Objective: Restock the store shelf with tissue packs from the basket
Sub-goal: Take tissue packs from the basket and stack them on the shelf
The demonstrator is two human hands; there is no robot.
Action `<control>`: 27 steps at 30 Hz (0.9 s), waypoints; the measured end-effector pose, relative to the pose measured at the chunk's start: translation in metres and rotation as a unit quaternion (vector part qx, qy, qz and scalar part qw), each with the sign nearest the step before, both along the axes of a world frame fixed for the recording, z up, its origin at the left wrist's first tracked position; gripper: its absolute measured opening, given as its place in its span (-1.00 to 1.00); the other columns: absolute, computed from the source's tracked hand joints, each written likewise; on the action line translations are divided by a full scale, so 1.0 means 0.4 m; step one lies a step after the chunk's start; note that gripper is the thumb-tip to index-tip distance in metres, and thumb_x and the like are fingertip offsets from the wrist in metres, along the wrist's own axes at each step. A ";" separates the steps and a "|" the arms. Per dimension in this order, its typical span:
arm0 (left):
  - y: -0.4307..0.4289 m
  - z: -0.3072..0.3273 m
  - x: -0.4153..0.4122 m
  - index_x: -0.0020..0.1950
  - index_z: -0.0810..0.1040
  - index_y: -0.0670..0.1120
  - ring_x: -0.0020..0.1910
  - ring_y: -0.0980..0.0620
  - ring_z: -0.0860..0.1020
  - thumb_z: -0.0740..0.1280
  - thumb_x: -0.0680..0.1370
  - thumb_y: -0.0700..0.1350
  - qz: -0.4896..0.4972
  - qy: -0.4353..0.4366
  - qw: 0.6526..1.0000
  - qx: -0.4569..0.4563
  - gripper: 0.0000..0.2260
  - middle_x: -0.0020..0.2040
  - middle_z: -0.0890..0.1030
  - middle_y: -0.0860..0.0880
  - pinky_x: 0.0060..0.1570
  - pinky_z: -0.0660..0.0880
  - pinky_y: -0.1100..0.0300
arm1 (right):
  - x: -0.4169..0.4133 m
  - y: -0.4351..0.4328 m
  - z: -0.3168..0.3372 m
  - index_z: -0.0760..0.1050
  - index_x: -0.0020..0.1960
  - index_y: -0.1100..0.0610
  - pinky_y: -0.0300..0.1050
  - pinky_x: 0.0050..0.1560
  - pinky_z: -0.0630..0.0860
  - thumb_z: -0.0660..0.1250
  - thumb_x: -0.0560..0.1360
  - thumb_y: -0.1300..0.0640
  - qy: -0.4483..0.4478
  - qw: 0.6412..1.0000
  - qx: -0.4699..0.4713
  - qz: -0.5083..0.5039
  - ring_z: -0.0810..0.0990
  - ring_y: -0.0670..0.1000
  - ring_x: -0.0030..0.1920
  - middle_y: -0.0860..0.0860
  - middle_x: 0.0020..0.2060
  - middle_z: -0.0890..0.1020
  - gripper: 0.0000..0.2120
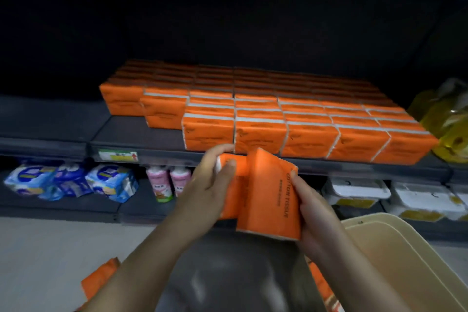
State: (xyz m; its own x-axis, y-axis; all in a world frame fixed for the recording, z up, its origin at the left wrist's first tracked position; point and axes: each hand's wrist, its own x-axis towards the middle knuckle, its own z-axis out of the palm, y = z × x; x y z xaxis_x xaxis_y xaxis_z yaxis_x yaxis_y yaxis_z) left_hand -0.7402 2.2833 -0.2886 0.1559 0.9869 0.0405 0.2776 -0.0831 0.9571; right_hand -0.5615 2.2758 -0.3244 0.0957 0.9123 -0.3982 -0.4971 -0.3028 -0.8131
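Left hand (210, 185): closed in a grip on one orange tissue pack (240, 185), thumb on the near face, fingers curled over the top end. Right hand (314, 213): gripping a second orange pack (268, 197) along its right edge, thumb on the face printed "COTTON TISSUE". Both packs are held upright and touching each other, the right one overlapping the left, just in front of the edge of the middle shelf (131, 132).

The shelf carries stocked orange packs (260, 134) in tight rows running from the front edge to the far back. The rows fill the centre and right. At the left end they step back, leaving bare board. A price label (117, 155) is fixed to the front rail at left. Yellow bags (445, 119) stand at the right end, touching the last row.

The lower shelf holds blue-and-white packets (68, 182) at left, two pink bottles (167, 182) beside them and white trays (359, 190) at right.

A beige basket (395, 243) sits near right, beside the right forearm. More orange packs (101, 278) show near left and under the right forearm. What they rest on cannot be told.
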 end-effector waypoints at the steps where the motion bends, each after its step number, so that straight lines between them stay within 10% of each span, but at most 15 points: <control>1: 0.003 0.002 -0.003 0.15 0.38 0.30 0.05 0.42 0.45 0.21 0.50 0.29 0.002 -0.009 1.000 0.000 -0.74 0.10 0.50 0.25 0.00 0.34 0.44 | -0.013 0.008 0.008 0.55 0.13 0.14 -0.03 -0.15 0.61 0.22 0.54 -0.02 -0.018 1.000 0.006 -0.003 0.66 0.09 -0.08 0.14 -0.07 0.69 -0.69; 6: 0.019 0.006 -0.032 0.08 0.31 0.40 0.07 0.07 0.57 0.53 0.09 0.24 0.040 -0.039 0.998 -0.004 -0.36 0.13 0.55 0.06 0.05 0.55 -0.02 | -0.077 0.050 0.063 0.57 0.05 0.08 -0.08 -0.24 0.61 0.19 0.55 -0.02 -0.092 0.992 0.077 0.032 0.69 0.01 -0.17 0.04 -0.15 0.71 -0.75; 10: 0.053 0.039 -0.096 0.06 0.32 0.33 0.03 0.13 0.55 0.58 0.19 0.06 0.182 -0.049 0.979 0.075 -0.40 0.10 0.53 0.11 0.04 0.54 0.03 | -0.159 0.092 0.111 0.55 0.06 0.08 -0.26 -0.36 0.49 0.19 0.54 -0.04 -0.160 0.972 0.143 0.092 0.64 -0.13 -0.34 -0.05 -0.31 0.68 -0.73; 13: 0.081 0.050 -0.171 0.08 0.35 0.28 -0.04 0.21 0.58 0.61 0.24 -0.05 0.230 -0.137 0.959 0.091 -0.41 0.05 0.53 0.16 0.00 0.57 0.05 | -0.241 0.118 0.133 0.55 0.10 0.01 -0.11 -0.03 0.55 0.26 0.51 0.06 -0.218 0.940 0.198 0.170 0.66 -0.06 -0.06 -0.08 -0.10 0.70 -0.80; 18: 0.126 0.030 -0.268 0.06 0.40 0.30 0.08 0.08 0.57 0.43 0.32 0.22 0.306 -0.214 0.925 0.071 -0.63 0.12 0.52 0.15 -0.01 0.58 -0.07 | -0.340 0.197 0.157 0.54 0.05 -0.02 -0.10 0.07 0.54 0.29 0.53 0.10 -0.265 0.926 0.194 0.189 0.65 -0.03 -0.03 -0.06 -0.08 0.69 -0.87; 21: 0.162 0.005 -0.310 0.07 0.42 0.24 -0.04 0.08 0.59 0.26 0.58 0.02 0.391 -0.276 0.877 0.046 -0.88 0.07 0.53 0.10 -0.16 0.56 0.08 | -0.387 0.257 0.175 0.52 0.09 0.05 -0.15 0.01 0.55 0.29 0.53 0.16 -0.267 0.919 0.210 0.200 0.63 -0.03 -0.09 -0.02 -0.08 0.67 -0.85; 27: 0.183 -0.022 -0.414 0.30 0.37 0.08 -0.06 0.13 0.53 0.25 0.60 -0.08 0.540 -0.286 0.787 0.083 -0.72 0.08 0.49 0.08 -0.13 0.49 0.22 | -0.437 0.388 0.197 0.41 0.17 0.04 -0.05 0.06 0.52 0.33 0.49 0.25 -0.385 0.864 0.263 0.189 0.58 0.04 0.01 0.05 0.03 0.59 -0.70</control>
